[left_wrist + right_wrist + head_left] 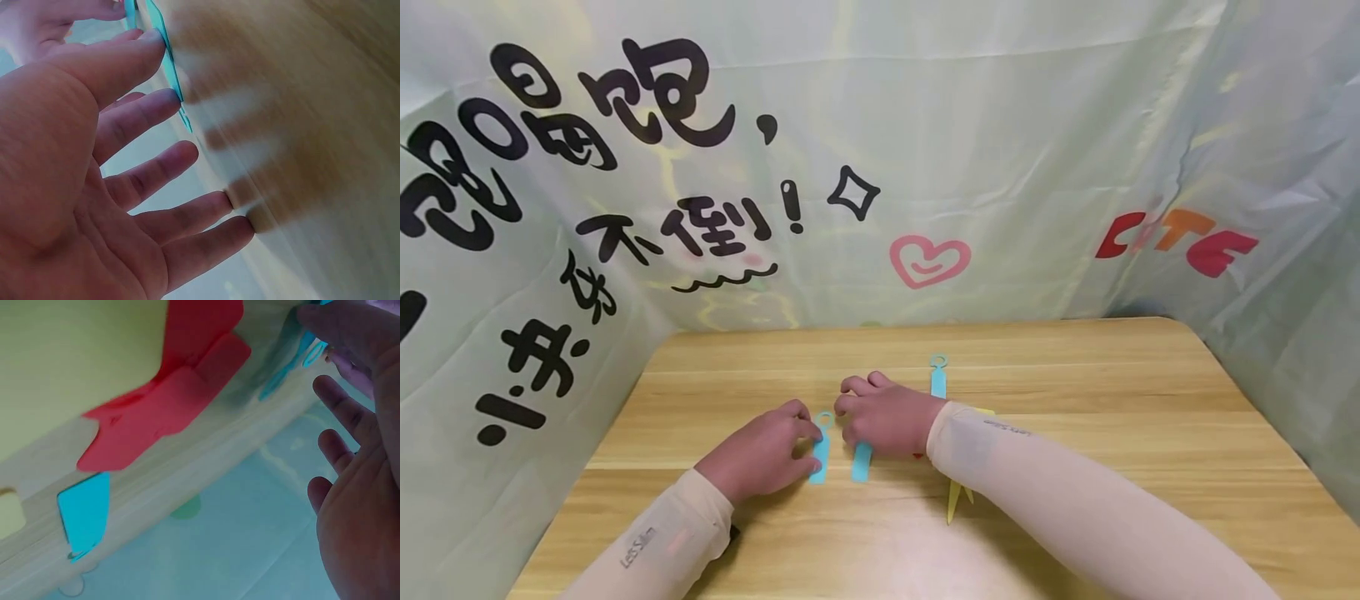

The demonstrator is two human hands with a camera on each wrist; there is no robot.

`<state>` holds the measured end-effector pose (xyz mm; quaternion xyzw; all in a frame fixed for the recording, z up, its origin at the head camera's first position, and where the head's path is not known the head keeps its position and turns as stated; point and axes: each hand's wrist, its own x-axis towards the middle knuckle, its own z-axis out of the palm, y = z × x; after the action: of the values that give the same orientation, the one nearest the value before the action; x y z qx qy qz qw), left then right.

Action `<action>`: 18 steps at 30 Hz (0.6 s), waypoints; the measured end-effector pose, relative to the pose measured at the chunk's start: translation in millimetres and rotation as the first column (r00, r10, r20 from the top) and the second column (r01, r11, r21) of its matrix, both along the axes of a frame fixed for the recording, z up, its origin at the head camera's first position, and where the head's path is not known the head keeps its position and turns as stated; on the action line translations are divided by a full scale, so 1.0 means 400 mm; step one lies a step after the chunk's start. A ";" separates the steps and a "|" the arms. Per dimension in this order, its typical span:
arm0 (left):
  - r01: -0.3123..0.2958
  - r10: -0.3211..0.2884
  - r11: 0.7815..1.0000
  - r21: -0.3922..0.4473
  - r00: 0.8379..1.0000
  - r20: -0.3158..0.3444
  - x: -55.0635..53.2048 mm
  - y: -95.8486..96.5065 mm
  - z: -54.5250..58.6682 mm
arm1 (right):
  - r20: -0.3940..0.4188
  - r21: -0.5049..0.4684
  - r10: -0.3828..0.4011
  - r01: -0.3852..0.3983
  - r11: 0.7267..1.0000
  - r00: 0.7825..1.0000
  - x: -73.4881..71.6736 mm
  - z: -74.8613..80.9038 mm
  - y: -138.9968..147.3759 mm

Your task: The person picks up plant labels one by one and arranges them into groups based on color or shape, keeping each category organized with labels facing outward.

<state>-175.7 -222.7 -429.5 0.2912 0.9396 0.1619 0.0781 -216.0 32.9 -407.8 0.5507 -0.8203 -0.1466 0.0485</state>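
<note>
Two flat blue strips lie side by side on the wooden table. My left hand [760, 450] touches the left edge of one blue strip [821, 458], which has a ring at its far end. In the left wrist view the thumb and index fingertips [172, 97] meet that strip's edge [167, 50], the other fingers spread toward the tabletop. My right hand [891, 417] lies over the second blue strip [861, 464] and hides its far part. In the right wrist view its thumb overlaps this strip [284, 374], with the other fingers extended and apart.
A third blue strip [938, 382] with a ring lies beyond the right wrist. Red flat pieces [156, 397] and a yellow piece [56, 369] lie under the right forearm, which covers most of them in the head view. A printed cloth [1022, 167] stands behind the table [1075, 367].
</note>
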 end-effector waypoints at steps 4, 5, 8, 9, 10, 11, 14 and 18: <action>0.010 -0.010 1.000 0.000 1.000 -0.009 0.000 0.000 0.000 | 0.013 0.003 -0.003 0.003 1.000 1.000 -0.003 -0.007 -0.014; 0.011 -0.011 1.000 -0.001 1.000 -0.009 0.000 -0.001 0.000 | 0.021 0.002 -0.006 0.005 1.000 1.000 -0.004 -0.009 -0.016; 0.015 -0.015 1.000 0.001 1.000 -0.007 -0.001 -0.001 -0.001 | 0.032 0.006 -0.011 0.011 1.000 0.999 -0.008 -0.011 -0.022; 0.017 -0.017 1.000 0.002 1.000 -0.007 -0.001 -0.002 -0.002 | 0.031 0.007 -0.010 0.010 1.000 0.999 -0.009 -0.010 -0.025; 0.018 -0.018 1.000 0.004 1.000 -0.008 -0.001 -0.002 -0.002 | 0.031 0.007 -0.010 0.009 1.000 0.999 -0.010 -0.010 -0.027; 0.019 -0.019 1.000 0.005 1.000 -0.009 -0.001 -0.002 -0.003 | 0.028 0.008 -0.006 0.006 1.000 1.000 -0.010 -0.009 -0.029; 0.020 -0.020 1.000 0.010 1.000 -0.012 -0.002 -0.004 -0.004 | 0.017 0.008 0.004 -0.004 1.000 1.000 -0.011 -0.006 -0.036; 0.020 -0.020 1.000 0.016 1.000 -0.009 -0.003 -0.007 -0.005 | 0.021 0.007 0.007 -0.008 1.000 1.000 -0.010 -0.003 -0.045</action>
<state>-176.8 -225.4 -431.6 0.3019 0.9357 0.1675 0.0733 -220.1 14.8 -409.2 0.5555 -0.8181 -0.1436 0.0385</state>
